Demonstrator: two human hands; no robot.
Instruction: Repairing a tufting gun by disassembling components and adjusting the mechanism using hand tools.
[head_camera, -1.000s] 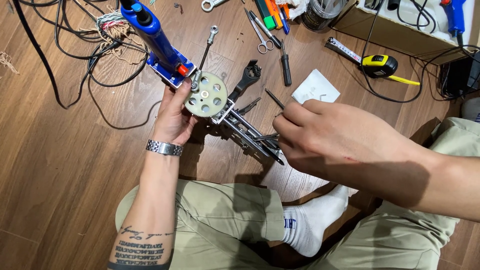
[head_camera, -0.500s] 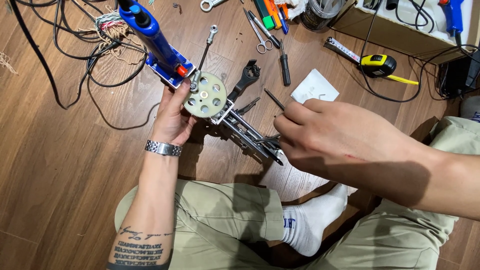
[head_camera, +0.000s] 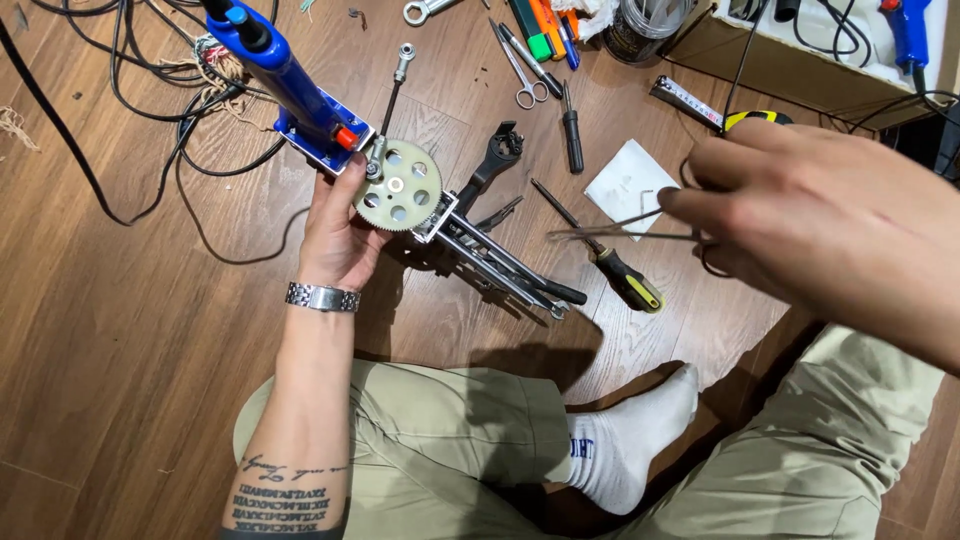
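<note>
Gear work is in hand here: the left hand (head_camera: 340, 235) props up a metal mechanism (head_camera: 470, 245) with a pale perforated gear wheel (head_camera: 397, 186) at its top end, its fingers curled behind the wheel and closed on the frame. The assembly leans on the wooden floor (head_camera: 120, 330), rods running down and to the right, in front of the person's crossed legs. The right hand (head_camera: 810, 215) hovers well apart from it, to the right, fingers pinched together on a thin metal rod or hex key (head_camera: 620, 232); that tool is blurred, so its exact kind is hard to tell.

To do this well, I judge the left hand should keep the frame steady against the floor so the gear does not turn, while the thin tool is brought in straight along the axis of whatever screw it fits, seated fully before any twist. A slanted entry would likely slip or round the head.

A black-and-yellow screwdriver (head_camera: 615, 270) lies just beside the rods, a black wrench (head_camera: 492, 160) near the gear, and a blue tool (head_camera: 285, 75) behind it.

Containers: a clear jar (head_camera: 650, 25) at the top edge holds something unclear; a cardboard box (head_camera: 800, 55) at the top right holds black cables and a blue tool.
</note>
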